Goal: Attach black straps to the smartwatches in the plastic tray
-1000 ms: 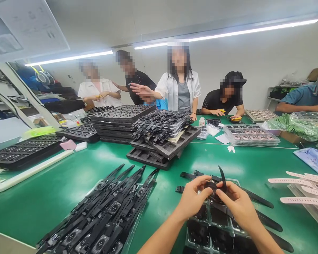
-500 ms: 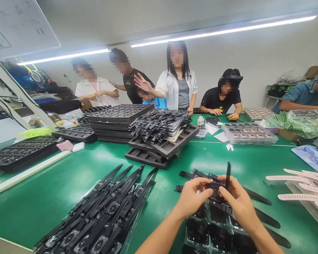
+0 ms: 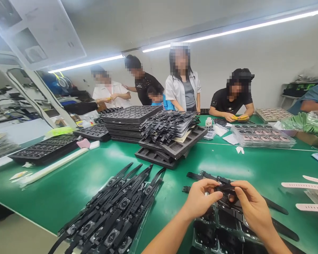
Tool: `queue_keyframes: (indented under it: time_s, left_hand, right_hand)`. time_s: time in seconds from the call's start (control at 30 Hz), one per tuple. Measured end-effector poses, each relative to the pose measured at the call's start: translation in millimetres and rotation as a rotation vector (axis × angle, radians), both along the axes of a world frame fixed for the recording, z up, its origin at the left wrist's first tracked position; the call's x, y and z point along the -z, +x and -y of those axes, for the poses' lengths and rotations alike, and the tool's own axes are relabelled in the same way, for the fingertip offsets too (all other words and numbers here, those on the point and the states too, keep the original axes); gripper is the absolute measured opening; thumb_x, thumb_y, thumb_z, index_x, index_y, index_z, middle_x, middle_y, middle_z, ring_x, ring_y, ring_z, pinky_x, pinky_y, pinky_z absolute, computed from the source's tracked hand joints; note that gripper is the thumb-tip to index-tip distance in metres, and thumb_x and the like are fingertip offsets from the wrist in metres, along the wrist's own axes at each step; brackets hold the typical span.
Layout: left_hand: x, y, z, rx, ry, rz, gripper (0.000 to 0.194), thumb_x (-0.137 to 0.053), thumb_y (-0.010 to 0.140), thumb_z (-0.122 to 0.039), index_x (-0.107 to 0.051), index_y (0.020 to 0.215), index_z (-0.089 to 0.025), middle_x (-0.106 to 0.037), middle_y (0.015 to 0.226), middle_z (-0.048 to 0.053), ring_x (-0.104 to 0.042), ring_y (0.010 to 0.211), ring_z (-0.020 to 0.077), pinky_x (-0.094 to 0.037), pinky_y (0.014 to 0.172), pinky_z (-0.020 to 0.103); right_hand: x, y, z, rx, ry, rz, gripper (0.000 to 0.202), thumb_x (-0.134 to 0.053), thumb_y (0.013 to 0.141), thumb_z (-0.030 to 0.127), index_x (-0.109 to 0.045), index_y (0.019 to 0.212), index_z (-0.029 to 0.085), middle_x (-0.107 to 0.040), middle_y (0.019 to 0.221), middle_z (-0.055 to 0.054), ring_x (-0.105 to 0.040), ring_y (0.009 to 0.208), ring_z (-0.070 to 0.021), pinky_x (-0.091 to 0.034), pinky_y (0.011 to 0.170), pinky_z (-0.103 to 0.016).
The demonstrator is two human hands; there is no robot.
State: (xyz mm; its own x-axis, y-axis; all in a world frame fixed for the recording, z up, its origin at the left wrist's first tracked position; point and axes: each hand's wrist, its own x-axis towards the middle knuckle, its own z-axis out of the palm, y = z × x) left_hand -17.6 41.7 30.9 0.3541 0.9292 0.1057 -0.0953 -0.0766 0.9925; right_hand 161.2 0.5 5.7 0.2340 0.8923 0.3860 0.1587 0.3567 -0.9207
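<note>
Above a clear compartment tray [image 3: 222,225], my left hand [image 3: 201,199] pinches one side of a black smartwatch with a strap [image 3: 225,188]. My right hand [image 3: 250,206] has its thumb and fingers closed on the strap at the other side. The watch itself is partly hidden by my fingers. More black straps [image 3: 283,229] stick out of the tray behind and to the right of my hands. On the left, a second tray is piled with black watches [image 3: 124,203] whose sensor backs face up.
Black foam trays [image 3: 129,121] and a heap of black watches [image 3: 164,125] stand mid-table. Pink straps [image 3: 304,186] lie at the right. Clear trays [image 3: 265,137] sit farther back. A white tube [image 3: 57,167] lies left. Several people are across the green table [image 3: 95,173].
The view has turned left, so things appear farther right. The strap that stood upright between my hands now lies lower. The standing person across the table has lowered a raised arm.
</note>
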Motion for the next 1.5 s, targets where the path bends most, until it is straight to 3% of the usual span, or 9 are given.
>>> queue_keyframes:
  time_s: [0.2, 0.5, 0.77, 0.97, 1.1, 1.27, 1.5]
  left_hand:
    - [-4.9, -3, 0, -0.007, 0.009, -0.079, 0.029, -0.081, 0.07, -0.024, -0.079, 0.097, -0.013, -0.065, 0.069, 0.002, -0.055, 0.066, 0.0145, -0.044, 0.064, 0.026]
    - [-5.8, -8, -5, 0.029, 0.073, -0.228, 0.026, -0.079, 0.072, -0.025, -0.081, 0.097, -0.017, -0.065, 0.068, 0.001, -0.054, 0.07, 0.0165, -0.043, 0.069, 0.029]
    - [2.3, 0, -3, 0.068, -0.134, 0.087, 0.041, -0.085, 0.068, -0.038, -0.076, 0.1, -0.014, -0.073, 0.09, 0.008, -0.062, 0.082, 0.0192, -0.047, 0.078, 0.03]
    - [17.2, -4, -4, -0.009, -0.041, -0.138, 0.031, -0.079, 0.072, -0.037, -0.08, 0.095, -0.015, -0.064, 0.07, 0.002, -0.053, 0.07, 0.0164, -0.043, 0.07, 0.029]
    - [23.4, -6, -4, -0.014, 0.017, -0.19, 0.031, -0.075, 0.074, -0.035, -0.08, 0.098, -0.016, -0.063, 0.071, 0.002, -0.052, 0.07, 0.0169, -0.042, 0.07, 0.029]
    - [24.8, -13, 3, -0.045, 0.046, -0.262, 0.029, -0.071, 0.077, -0.035, -0.08, 0.098, -0.019, -0.064, 0.073, 0.003, -0.055, 0.074, 0.0189, -0.045, 0.074, 0.031]
    - [24.2, -16, 6, -0.05, -0.001, -0.26, 0.026, -0.075, 0.07, -0.027, -0.081, 0.095, -0.021, -0.063, 0.079, 0.004, -0.057, 0.079, 0.0204, -0.047, 0.075, 0.031]
  right_hand:
    - [-3.7, 1, -1, -0.062, 0.018, -0.016, 0.02, -0.065, 0.094, 0.044, -0.074, 0.093, 0.027, -0.063, 0.086, -0.003, -0.065, 0.062, -0.018, -0.055, 0.062, -0.031]
    - [-10.3, 9, -5, -0.142, -0.102, 0.126, 0.027, -0.067, 0.089, 0.051, -0.079, 0.094, 0.028, -0.071, 0.09, -0.005, -0.067, 0.063, -0.0194, -0.059, 0.066, -0.033]
    - [-7.1, 1, -2, -0.082, -0.085, -0.04, 0.029, -0.073, 0.084, 0.053, -0.079, 0.089, 0.025, -0.076, 0.102, -0.008, -0.067, 0.058, -0.0185, -0.061, 0.062, -0.034]
    - [4.6, 0, 0, -0.122, -0.127, 0.071, 0.029, -0.069, 0.087, 0.052, -0.078, 0.089, 0.024, -0.077, 0.095, -0.007, -0.071, 0.066, -0.0214, -0.061, 0.065, -0.032]
    - [8.3, -1, 3, -0.064, -0.133, 0.137, 0.028, -0.068, 0.088, 0.05, -0.079, 0.093, 0.025, -0.078, 0.09, -0.007, -0.072, 0.067, -0.0222, -0.062, 0.066, -0.032]
    - [9.2, -5, 5, -0.073, -0.068, 0.267, 0.021, -0.069, 0.088, 0.044, -0.083, 0.086, 0.028, -0.08, 0.097, -0.007, -0.075, 0.092, -0.0276, -0.061, 0.086, -0.037]
    - [12.1, -8, 6, -0.041, -0.08, 0.257, 0.019, -0.072, 0.085, 0.043, -0.084, 0.087, 0.029, -0.081, 0.097, -0.007, -0.076, 0.091, -0.0285, -0.062, 0.087, -0.04]
